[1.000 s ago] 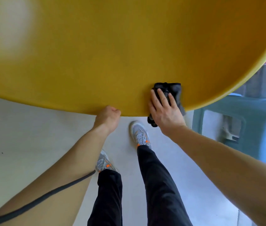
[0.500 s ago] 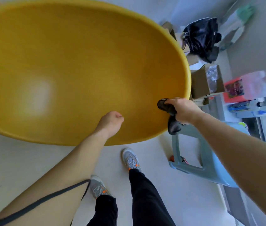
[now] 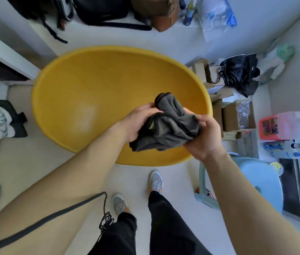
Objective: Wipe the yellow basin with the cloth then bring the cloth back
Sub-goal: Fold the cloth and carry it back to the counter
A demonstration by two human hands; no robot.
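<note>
Head view: the pale floor [image 3: 35,162] is the biggest thing, and it fills a small room with stuff along the walls. On it sits the yellow basin [image 3: 90,89], with its open side facing up at the camera. It looks like an oval, and its long way runs from left to right.

Both bare arms reach out over the near right part of the basin. Between them is the grey cloth [image 3: 169,126], all bunched up and held above the basin, not touching it. One rolled end of the cloth points away from the person, and a loose corner hangs down toward the lower left. The left hand [image 3: 138,120] curls around the left side of the cloth. The right hand [image 3: 202,138] grips the right side with bent fingers.

A blue stool [image 3: 259,179] stands near the right, close to the basin's near rim. Cardboard boxes [image 3: 234,115] sit just beside the right rim (that side is crowded). A black bag [image 3: 237,72] lies behind them. More dark bags [image 3: 101,10] sit past the far rim.

There is bare floor to the left of the basin and in front of it, where two grey shoes [image 3: 156,181] stand. A thin black cord [image 3: 105,218] dangles by the left leg.
</note>
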